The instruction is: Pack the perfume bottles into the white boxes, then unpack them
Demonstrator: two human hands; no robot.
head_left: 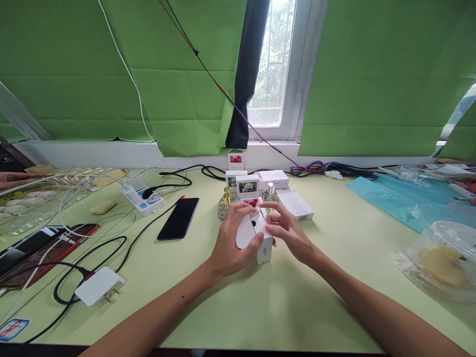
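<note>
Between my two hands a small white cardboard box [265,252] stands on the table, its top opened toward me with a dark round spot inside. My left hand [232,240] grips its left side, thumb at the front and fingers along the far edge. From the right, my right hand [289,230] holds the upper edge and flaps with bent fingers. What lies inside the box cannot be made out. Just behind stand a glass bottle with a gold cap [227,197] and one with a silver cap [271,190], both partly hidden by my hands.
Several white boxes surround the bottles, among them a flower-picture box [247,187] and one lying flat [296,204]. Left are a black phone [178,219], power strip [143,199], charger [99,286] and cables. Right are blue sheets [390,196] and a plastic container [442,263]. Another person's hand [15,179] shows far left.
</note>
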